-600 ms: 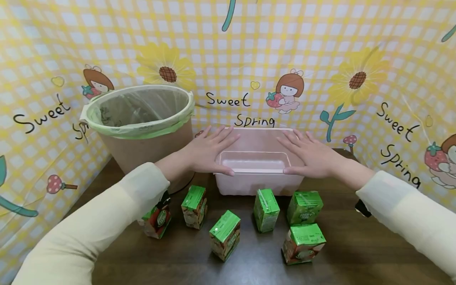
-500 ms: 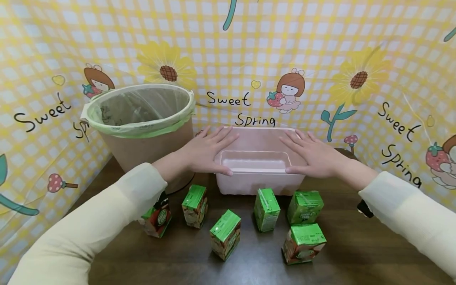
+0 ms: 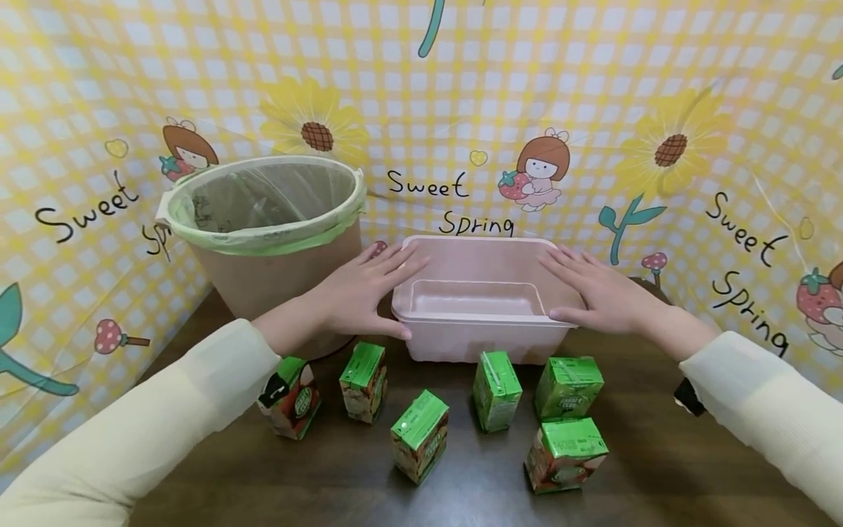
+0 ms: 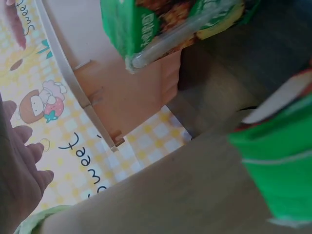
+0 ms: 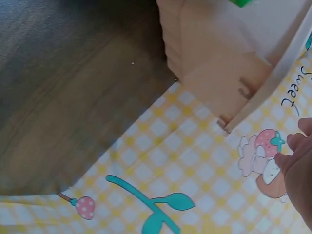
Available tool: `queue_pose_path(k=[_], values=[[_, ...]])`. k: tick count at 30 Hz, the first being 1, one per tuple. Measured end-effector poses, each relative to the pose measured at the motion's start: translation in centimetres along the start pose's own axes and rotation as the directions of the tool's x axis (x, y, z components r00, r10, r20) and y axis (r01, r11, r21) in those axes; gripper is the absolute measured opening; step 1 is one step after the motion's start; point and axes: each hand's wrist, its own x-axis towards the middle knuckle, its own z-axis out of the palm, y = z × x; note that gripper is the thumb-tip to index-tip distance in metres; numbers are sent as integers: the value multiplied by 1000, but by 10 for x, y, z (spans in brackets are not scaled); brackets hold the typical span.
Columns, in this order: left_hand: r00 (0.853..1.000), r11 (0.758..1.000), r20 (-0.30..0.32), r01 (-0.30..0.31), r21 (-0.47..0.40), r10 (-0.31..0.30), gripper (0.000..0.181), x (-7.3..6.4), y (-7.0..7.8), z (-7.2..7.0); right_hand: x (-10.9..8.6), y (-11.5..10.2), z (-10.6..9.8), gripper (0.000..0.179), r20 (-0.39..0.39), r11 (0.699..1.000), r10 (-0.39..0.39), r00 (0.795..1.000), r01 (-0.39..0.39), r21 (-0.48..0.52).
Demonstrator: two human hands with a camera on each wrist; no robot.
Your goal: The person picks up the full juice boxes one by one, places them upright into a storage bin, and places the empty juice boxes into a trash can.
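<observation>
A pale pink plastic bin point(image 3: 484, 342) stands at the back middle of the table. My left hand point(image 3: 356, 296) hovers at its left end, fingers spread and straight, the thumb just in front of the rim. At the right end is my right hand point(image 3: 606, 293), fingers extended, its thumb over the front rim; whether it touches cannot be told. Neither hand holds anything. In front of the bin stand several small green-topped drink cartons, among them a middle front carton point(image 3: 420, 437) and a right front carton point(image 3: 566, 455). The left wrist view shows one carton point(image 4: 165, 29) close up.
A tall brown trash can point(image 3: 283, 282) with a green-edged liner point(image 3: 263, 238) stands left of the bin, behind my left forearm. A yellow checked cloth point(image 3: 435, 110) hangs around the back and sides. The table point(image 3: 474, 490) is dark wood.
Both hands have moved outward from the bin, the left one leftward with its thumb dropping off the front rim, the right one rightward. The bin and cartons stay in place.
</observation>
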Motion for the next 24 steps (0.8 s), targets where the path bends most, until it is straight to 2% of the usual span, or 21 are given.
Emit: queue_pose_path(k=[3, 9, 17, 24], values=[[1000, 1000, -14, 3, -12, -3, 104, -10, 0, -1, -5, 6, 5, 80, -21, 999, 5, 1000, -5, 32], [998, 998, -29, 47, -31, -48, 104, -32, -1, -5, -17, 15, 13, 75, -73, 997, 25, 997, -19, 75], [995, 995, -81, 58, -77, -64, 104, -61, 0, -8, -27, 29, 27, 68, -135, 998, -67, 988, 66, -14], [987, 995, -152, 48, -90, -61, 103, -86, 1, -9, -32, 34, 35, 60, -174, 992, -124, 977, 120, -33]])
